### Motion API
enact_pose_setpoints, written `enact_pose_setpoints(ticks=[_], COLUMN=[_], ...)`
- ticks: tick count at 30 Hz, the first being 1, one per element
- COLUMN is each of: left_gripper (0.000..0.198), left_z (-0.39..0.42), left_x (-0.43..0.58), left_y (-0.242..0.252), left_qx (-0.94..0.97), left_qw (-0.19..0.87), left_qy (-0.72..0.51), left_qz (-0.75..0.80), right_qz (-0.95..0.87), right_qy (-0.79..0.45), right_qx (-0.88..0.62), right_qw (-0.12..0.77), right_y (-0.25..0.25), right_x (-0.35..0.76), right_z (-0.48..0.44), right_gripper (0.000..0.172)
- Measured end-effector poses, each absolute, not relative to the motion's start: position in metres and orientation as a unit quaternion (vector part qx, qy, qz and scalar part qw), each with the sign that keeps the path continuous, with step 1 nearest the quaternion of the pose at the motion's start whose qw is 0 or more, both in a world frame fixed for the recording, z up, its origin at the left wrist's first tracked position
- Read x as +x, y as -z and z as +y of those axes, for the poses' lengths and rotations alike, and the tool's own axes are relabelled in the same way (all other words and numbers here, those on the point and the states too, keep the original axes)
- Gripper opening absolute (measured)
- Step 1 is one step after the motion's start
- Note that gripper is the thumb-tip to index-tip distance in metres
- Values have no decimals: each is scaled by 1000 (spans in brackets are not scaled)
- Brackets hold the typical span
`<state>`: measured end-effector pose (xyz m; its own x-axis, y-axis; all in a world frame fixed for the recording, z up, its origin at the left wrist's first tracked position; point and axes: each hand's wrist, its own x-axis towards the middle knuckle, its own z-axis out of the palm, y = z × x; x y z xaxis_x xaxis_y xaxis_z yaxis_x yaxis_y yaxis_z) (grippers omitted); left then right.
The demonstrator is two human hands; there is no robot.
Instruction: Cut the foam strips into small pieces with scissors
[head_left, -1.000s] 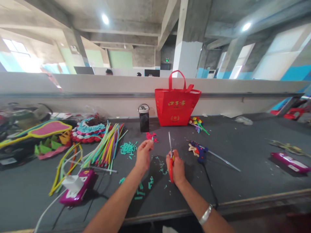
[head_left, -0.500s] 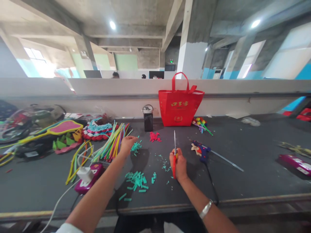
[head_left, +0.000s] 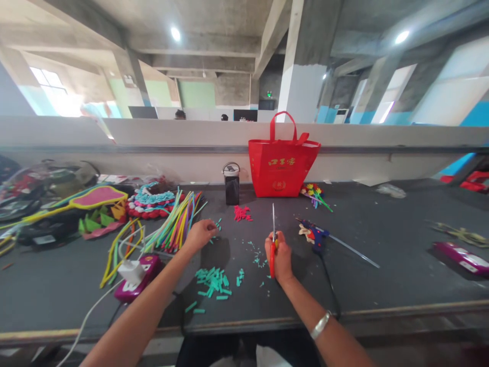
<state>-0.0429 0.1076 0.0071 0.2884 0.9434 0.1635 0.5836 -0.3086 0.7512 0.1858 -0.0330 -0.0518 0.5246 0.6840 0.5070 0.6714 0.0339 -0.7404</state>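
My right hand (head_left: 281, 256) is wrapped round the orange handles of a pair of scissors (head_left: 273, 224). The blades point away from me and look closed, just above the dark table. Over a small far pile of green cut pieces (head_left: 218, 224) is my left hand (head_left: 201, 234), its fingers bent and drawn together; what is between the fingertips is hidden. A bigger heap of green cut pieces (head_left: 212, 281) lies closer to me, with a few pieces beside it. Tiny green scraps (head_left: 260, 261) are scattered left of the scissors. Red pieces (head_left: 242, 213) form another little pile farther back.
A red bag (head_left: 283, 176) and a dark cup (head_left: 231, 189) stand at the back. Colourful craft stems (head_left: 179, 224) and a purple power strip (head_left: 147, 270) lie left. Right of the scissors rests a blue glue gun (head_left: 319, 235) with a clear stick and cable.
My left hand has come down and slightly towards me onto the far green pile, now covering much of it. The right hand still holds the scissors. The view has shifted slightly.
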Motion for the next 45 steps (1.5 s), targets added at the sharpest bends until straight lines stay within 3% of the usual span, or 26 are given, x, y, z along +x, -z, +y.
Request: enact_pose_setpoints(ticks=[4,10,14,17,20,27,30,35,45], left_gripper=[8,22,13,8,9,6,11,13,20], left_z=[70,17,12,18,24,36,40,47,50], left_x=[-40,-32,-28,-27,-28,-14,4,39,56], left_y=[-24,-31,-24,-20,-24,-23,-20,-16,1], left_qx=[855,971,978,981,972,792,691,634,616], left_qw=[296,113,31,32,121,508,615,644,672], left_qy=[-172,28,74,69,40,-145,-225,-298,-304], left_qz=[390,210,193,176,196,305,307,308,276], right_qz=[-492,-492,-499,-503,-503,-511,-518,-549,-557], right_qy=[-11,-9,-8,-11,-15,-24,-29,-64,-64], right_qx=[-689,-692,-696,-700,-699,-691,-667,-614,-612], right_qw=[533,528,516,508,508,511,535,563,557], right_y=[54,54,50,48,48,48,47,45,42], right_x=[186,185,185,185,184,183,181,179,180], right_z=[-33,-33,-34,-36,-37,-37,-38,-40,-36], right_gripper=[20,18,19,20,21,20,19,22,17])
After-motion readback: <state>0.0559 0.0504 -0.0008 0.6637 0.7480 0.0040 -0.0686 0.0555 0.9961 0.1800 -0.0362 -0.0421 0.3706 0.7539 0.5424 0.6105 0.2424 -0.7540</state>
